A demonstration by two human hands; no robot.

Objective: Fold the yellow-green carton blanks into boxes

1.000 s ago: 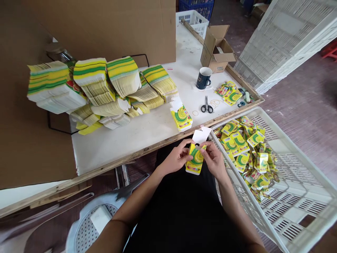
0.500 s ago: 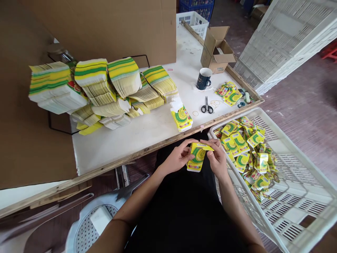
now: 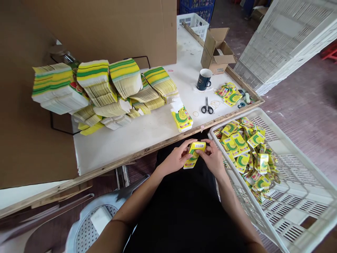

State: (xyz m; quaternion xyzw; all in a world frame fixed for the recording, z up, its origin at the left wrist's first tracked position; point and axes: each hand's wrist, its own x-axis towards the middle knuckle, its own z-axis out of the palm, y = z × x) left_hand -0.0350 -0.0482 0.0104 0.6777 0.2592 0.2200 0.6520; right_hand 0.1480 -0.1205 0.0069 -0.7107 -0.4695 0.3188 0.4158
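Between my two hands is a small yellow and green carton (image 3: 194,154), its barcode end facing up. My left hand (image 3: 177,156) grips the carton's left side, thumb across the front. On the other side my right hand (image 3: 213,158) pinches it, with the thumb pressed on the front near the barcode flap (image 3: 199,145). A few flat cartons (image 3: 182,118) lie at the table edge just beyond my hands. Bundles of flat cartons (image 3: 125,79) are piled at the left of the table. To my right, a white plastic crate (image 3: 285,144) holds many yellow cartons (image 3: 238,142).
On the white table (image 3: 105,147) are black scissors (image 3: 206,106), rubber bands (image 3: 216,104), a dark mug (image 3: 204,79), a pile of yellow packets (image 3: 229,93) and an open cardboard box (image 3: 218,52). Stacked white crates (image 3: 284,42) stand behind. A grey stool (image 3: 86,218) is at lower left.
The carton's top flap, lifted half a second ago, is now folded down with its barcode facing up. My right thumb has moved left onto the carton's front.
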